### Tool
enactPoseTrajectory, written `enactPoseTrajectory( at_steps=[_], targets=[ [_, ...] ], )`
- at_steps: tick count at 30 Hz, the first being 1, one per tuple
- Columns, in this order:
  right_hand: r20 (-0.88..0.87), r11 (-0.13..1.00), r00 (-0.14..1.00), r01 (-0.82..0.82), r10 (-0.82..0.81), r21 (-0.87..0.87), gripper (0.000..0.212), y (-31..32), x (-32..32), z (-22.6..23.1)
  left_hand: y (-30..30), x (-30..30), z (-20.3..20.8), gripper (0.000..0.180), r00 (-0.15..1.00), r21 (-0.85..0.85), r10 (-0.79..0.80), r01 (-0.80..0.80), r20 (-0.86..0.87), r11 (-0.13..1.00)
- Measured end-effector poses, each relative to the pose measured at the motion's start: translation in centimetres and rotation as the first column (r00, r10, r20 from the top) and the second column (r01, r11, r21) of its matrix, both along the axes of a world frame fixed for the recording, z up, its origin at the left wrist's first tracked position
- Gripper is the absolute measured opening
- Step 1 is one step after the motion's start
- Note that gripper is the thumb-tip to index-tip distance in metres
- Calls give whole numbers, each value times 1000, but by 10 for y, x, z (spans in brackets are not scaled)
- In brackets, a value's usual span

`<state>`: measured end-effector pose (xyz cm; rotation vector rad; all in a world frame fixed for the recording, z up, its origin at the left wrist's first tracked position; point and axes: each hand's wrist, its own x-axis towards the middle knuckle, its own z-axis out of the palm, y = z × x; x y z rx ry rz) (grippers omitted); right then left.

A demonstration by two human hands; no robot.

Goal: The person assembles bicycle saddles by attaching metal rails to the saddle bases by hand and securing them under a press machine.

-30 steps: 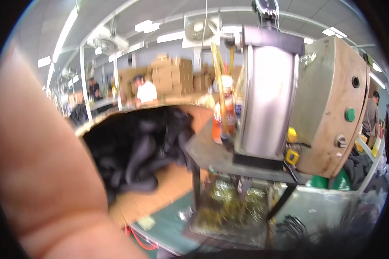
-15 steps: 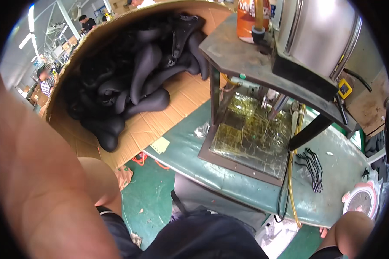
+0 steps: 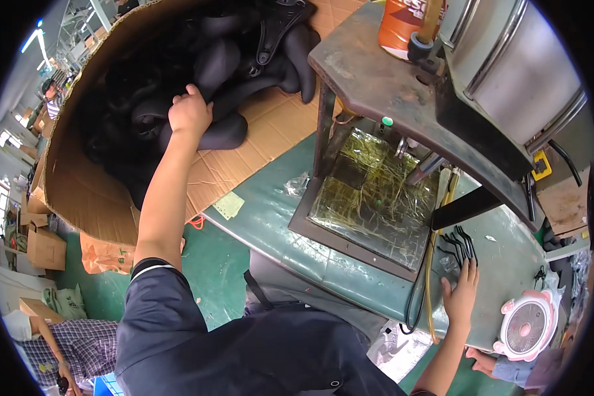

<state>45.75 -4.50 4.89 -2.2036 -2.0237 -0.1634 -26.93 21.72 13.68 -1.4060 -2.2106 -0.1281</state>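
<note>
We had our left hand (image 3: 191,115) curled over the black saddles (image 3: 218,66) in the cardboard box (image 3: 270,129) at the counter's (image 3: 267,204) left edge; we couldn't tell whether it gripped one. Our right hand (image 3: 461,296), thumb spread from its fingers, lay at black bent rods (image 3: 465,243) near the counter's right edge.

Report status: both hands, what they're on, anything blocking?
Left hand curled at black saddles in carton, grip unclear. Right hand open, fingertips at black bent rods. Press stand between; neither visibly blocked.
</note>
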Motion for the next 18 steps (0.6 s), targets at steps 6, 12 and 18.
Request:
enactPoseTrajectory(
  at_steps=[6,12,18],
  targets=[
    [-184,996,981,70,-58,61,76,1,55,-4,-98,18,-20,52,367,445,-417,9,831,895],
    [-233,975,949,223,-211,26,84,6,70,6,-233,196,-65,33,-650,334,-369,-183,665,925],
    [-253,975,943,201,-218,-92,71,22,61,35,-251,281,-78,57,-862,-15,381,399,334,917]
  ],
)
